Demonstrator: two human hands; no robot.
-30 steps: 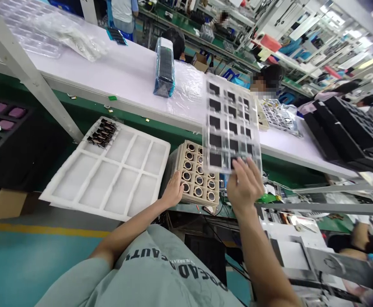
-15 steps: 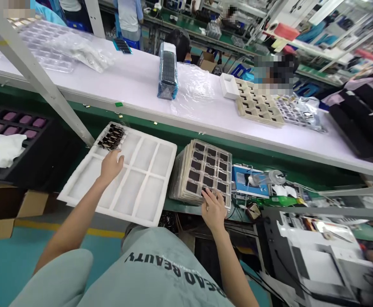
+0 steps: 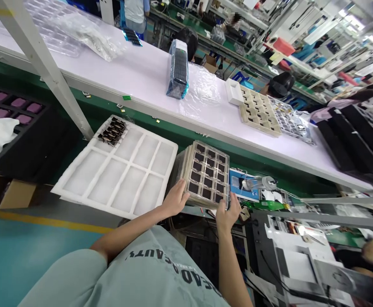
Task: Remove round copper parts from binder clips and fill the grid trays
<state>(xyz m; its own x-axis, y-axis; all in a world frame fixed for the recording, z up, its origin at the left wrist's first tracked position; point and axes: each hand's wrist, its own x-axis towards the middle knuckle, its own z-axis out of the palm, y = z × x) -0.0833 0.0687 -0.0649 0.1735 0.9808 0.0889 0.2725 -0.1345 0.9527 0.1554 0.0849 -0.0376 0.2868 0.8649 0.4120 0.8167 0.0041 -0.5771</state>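
Observation:
My left hand [image 3: 176,199] is at the near left corner of a stack of clear plastic trays [image 3: 182,167], fingers along its side and thumb towards its front edge. My right hand [image 3: 228,213] grips the near right corner, its fingers at the right edge. Dark square pieces [image 3: 208,183] sit in rows in the top tray's pockets. To the left lies a white foam tray [image 3: 129,164] with wide compartments. Several black binder clips [image 3: 112,131] are bunched in its far left corner. The undersides of my fingers are hidden.
A long white shelf [image 3: 135,70] runs behind, carrying a wrapped bundle [image 3: 178,70] and a beige tray [image 3: 259,111]. A slanted metal post [image 3: 50,79] stands left. To the right are a blue board [image 3: 237,183] and a green bottle [image 3: 269,205]. Other people sit beyond the shelf.
My left hand has left the binder clips and moved right to the stack's near left corner. My right hand has shifted from the top tray's near edge to its right corner. The view has turned slightly.

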